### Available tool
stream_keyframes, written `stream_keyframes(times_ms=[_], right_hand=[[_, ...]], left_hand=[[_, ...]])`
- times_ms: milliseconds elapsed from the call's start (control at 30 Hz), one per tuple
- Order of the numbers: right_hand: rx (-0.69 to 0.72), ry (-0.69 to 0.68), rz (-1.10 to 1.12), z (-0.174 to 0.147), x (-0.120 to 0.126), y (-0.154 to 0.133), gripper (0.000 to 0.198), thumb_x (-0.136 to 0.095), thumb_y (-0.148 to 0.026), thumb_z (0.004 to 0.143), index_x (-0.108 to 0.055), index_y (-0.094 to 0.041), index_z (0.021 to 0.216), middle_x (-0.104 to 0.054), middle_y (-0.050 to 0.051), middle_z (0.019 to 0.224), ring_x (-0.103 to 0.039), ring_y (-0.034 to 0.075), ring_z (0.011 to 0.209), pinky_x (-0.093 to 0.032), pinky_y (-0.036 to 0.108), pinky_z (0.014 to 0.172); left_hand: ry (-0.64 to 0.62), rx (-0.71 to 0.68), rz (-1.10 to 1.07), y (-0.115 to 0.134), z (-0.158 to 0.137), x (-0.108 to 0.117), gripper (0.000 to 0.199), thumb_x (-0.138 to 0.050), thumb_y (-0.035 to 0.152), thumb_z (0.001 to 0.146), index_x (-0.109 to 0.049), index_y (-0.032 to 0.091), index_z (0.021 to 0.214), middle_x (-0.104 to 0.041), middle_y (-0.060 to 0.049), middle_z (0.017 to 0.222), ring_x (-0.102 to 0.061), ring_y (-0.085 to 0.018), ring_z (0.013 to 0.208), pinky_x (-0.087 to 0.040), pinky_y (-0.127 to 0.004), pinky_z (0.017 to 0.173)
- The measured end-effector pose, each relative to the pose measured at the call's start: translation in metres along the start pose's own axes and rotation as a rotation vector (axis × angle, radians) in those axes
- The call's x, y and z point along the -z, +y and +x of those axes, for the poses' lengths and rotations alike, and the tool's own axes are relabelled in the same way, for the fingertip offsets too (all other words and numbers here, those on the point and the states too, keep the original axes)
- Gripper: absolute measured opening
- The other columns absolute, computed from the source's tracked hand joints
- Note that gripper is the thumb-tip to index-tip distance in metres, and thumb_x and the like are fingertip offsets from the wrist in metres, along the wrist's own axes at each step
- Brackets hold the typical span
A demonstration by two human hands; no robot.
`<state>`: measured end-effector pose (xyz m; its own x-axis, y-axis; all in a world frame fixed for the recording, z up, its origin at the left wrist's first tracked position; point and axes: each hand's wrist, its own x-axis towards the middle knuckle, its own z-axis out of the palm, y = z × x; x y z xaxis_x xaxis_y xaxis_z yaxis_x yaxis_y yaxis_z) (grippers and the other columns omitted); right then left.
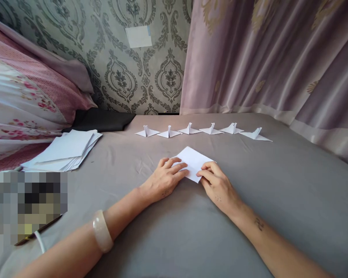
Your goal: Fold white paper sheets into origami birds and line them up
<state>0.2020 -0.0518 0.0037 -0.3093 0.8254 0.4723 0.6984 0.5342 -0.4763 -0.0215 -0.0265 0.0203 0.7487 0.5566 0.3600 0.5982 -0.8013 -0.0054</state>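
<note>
A white sheet of paper lies on the grey cloth in front of me, turned so that one corner points away. My left hand rests on its left side, fingers spread and laid over the surface; the thumb is hidden. At the right edge, my right hand is closed in a pinch on the paper near its lower corner. Beyond the sheet stands a row of several folded white paper figures, each with flat pointed wings and an upright middle.
A stack of white paper lies at the left, beside a folded black item. Nearer on that side is a pixelated object with a white cord. Purple curtains hang at the right, and floral fabric drapes at the left.
</note>
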Motion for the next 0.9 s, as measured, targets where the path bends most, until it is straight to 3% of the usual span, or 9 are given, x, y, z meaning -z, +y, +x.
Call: stream_keyframes(times_ms=[133,233,300,467,600,733,900], right_hand=[[0.018,-0.022,0.041,0.001,-0.001,0.003,0.028,-0.040,-0.007,0.088,-0.063,-0.021,0.093,-0.055,0.007,0.111,-0.061,0.016,0.093,-0.050,0.030,0.084],[-0.080,-0.124,-0.062,-0.002,0.005,-0.006,0.027,-0.044,-0.011,0.088,-0.062,-0.023,0.104,-0.056,0.007,0.115,-0.061,0.018,0.094,-0.050,0.031,0.081],[-0.113,-0.149,-0.103,-0.005,0.010,-0.016,0.032,-0.043,-0.011,0.088,-0.060,-0.023,0.112,-0.057,0.007,0.113,-0.060,0.019,0.095,-0.050,0.031,0.077],[-0.100,-0.205,-0.154,-0.015,0.015,-0.034,0.032,-0.043,-0.009,0.085,-0.063,-0.023,0.107,-0.057,0.006,0.103,-0.058,0.019,0.092,-0.049,0.031,0.074],[-0.080,-0.222,-0.212,-0.017,0.014,-0.036,0.026,-0.044,-0.011,0.087,-0.065,-0.021,0.097,-0.057,0.006,0.093,-0.056,0.019,0.085,-0.048,0.033,0.074],[-0.101,-0.193,-0.215,-0.016,0.013,-0.033,0.022,-0.045,-0.016,0.090,-0.066,-0.021,0.093,-0.058,0.006,0.091,-0.056,0.019,0.085,-0.047,0.033,0.072],[-0.173,-0.178,-0.175,-0.018,0.010,-0.032,0.016,-0.051,-0.023,0.091,-0.066,-0.021,0.087,-0.060,0.004,0.089,-0.056,0.019,0.084,-0.046,0.032,0.072]], left_hand=[[-0.004,-0.131,0.154,0.012,0.012,0.001,0.028,-0.035,0.010,0.097,-0.061,0.017,0.104,-0.067,-0.009,0.109,-0.055,-0.022,0.109,-0.035,-0.039,0.092],[-0.125,-0.032,0.293,0.027,0.016,0.000,0.024,-0.040,0.005,0.091,-0.063,0.012,0.085,-0.066,-0.009,0.082,-0.060,-0.021,0.078,-0.041,-0.036,0.075],[-0.181,0.061,0.343,0.038,0.018,-0.001,0.022,-0.044,0.001,0.086,-0.062,0.012,0.077,-0.063,-0.009,0.073,-0.059,-0.022,0.070,-0.041,-0.035,0.067],[-0.215,0.172,0.312,0.053,0.022,0.001,0.017,-0.050,0.003,0.082,-0.060,0.014,0.075,-0.061,-0.010,0.079,-0.058,-0.023,0.075,-0.044,-0.034,0.065],[-0.251,0.178,0.163,0.051,0.018,0.004,0.011,-0.050,0.008,0.085,-0.058,0.015,0.081,-0.062,-0.007,0.080,-0.058,-0.023,0.074,-0.047,-0.035,0.065],[-0.217,0.211,-0.022,0.047,0.010,0.009,0.023,-0.041,0.018,0.096,-0.059,0.016,0.081,-0.062,-0.005,0.083,-0.059,-0.020,0.079,-0.049,-0.031,0.069],[-0.195,0.314,-0.161,0.044,0.008,0.014,0.030,-0.035,0.023,0.098,-0.060,0.017,0.082,-0.060,-0.005,0.086,-0.056,-0.017,0.080,-0.048,-0.026,0.068]])
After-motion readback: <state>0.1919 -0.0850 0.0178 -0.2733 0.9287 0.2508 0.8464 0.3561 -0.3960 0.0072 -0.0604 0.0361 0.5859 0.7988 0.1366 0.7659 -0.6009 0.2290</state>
